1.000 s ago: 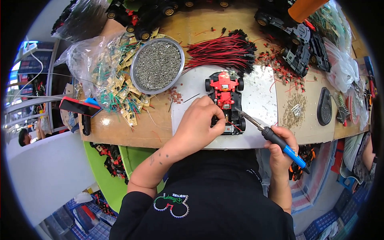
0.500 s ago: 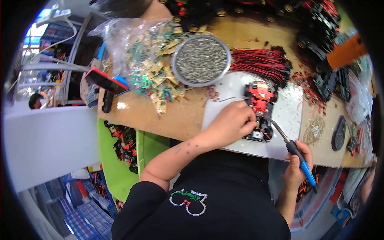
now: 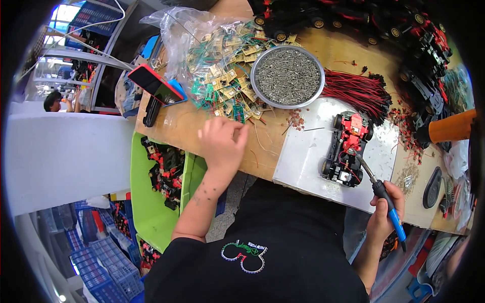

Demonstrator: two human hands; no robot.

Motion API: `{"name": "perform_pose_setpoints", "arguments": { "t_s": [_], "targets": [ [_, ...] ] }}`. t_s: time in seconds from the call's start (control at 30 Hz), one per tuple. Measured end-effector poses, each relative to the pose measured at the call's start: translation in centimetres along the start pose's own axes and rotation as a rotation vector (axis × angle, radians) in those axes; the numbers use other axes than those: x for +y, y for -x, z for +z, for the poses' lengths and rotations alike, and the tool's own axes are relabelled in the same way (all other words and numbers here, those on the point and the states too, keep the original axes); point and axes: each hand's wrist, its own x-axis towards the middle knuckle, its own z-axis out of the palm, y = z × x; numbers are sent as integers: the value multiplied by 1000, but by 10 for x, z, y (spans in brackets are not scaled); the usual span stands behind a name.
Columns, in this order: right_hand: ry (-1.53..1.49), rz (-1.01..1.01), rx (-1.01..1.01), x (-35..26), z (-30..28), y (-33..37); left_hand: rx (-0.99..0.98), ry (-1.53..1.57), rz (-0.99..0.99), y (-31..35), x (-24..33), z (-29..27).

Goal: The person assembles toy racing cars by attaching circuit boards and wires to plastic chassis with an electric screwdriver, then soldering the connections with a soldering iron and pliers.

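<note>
My right hand (image 3: 388, 207) grips a soldering iron (image 3: 384, 194) with a blue and black handle. The iron's metal end reaches over a small red and black toy car chassis (image 3: 350, 132), with loose wires near its tip. That chassis lies on a white board (image 3: 298, 156). My left hand (image 3: 222, 144) is above the table's front edge, away from the chassis, fingers a little curled and apart, with nothing visible in them. Just beyond it lies a heap of small circuit boards with green wires (image 3: 227, 76), partly in a clear plastic bag (image 3: 177, 35).
A round dish (image 3: 288, 76) full of small metal parts stands behind the board, beside bundled red and black wires (image 3: 358, 93). More toy cars (image 3: 424, 86) line the back and right. A green bin (image 3: 139, 202) of chassis is at lower left; an orange cylinder (image 3: 452, 126) stands right.
My left hand has let go of the chassis and moved left toward the circuit boards. The iron's tip has come over the chassis. The whole view has shifted.
</note>
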Motion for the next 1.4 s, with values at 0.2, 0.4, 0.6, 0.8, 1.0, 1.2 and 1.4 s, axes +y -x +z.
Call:
{"name": "perform_pose_setpoints", "arguments": {
  "t_s": [0.2,0.4,0.6,0.8,1.0,1.2,1.4],
  "targets": [
    [10,-48,-79,-4,4,0,-45,-129,-114,1,-13,5],
    [-2,-21,-19,3,4,2,-84,-73,-176,2,-20,7],
    [-2,-22,-42,0,3,3,-77,15,-213,-3,-29,15],
    [-7,-29,-20,2,0,7,-53,102,-274,-4,-28,19],
    [-9,-26,-34,-1,0,9,-95,1,-247,-4,-31,12],
    [-17,-30,-33,-3,2,9,-3,-94,-176,0,-26,-8],
    [14,-19,-78,-10,13,6,-144,-16,-218,4,-30,-20]
  ]
}}
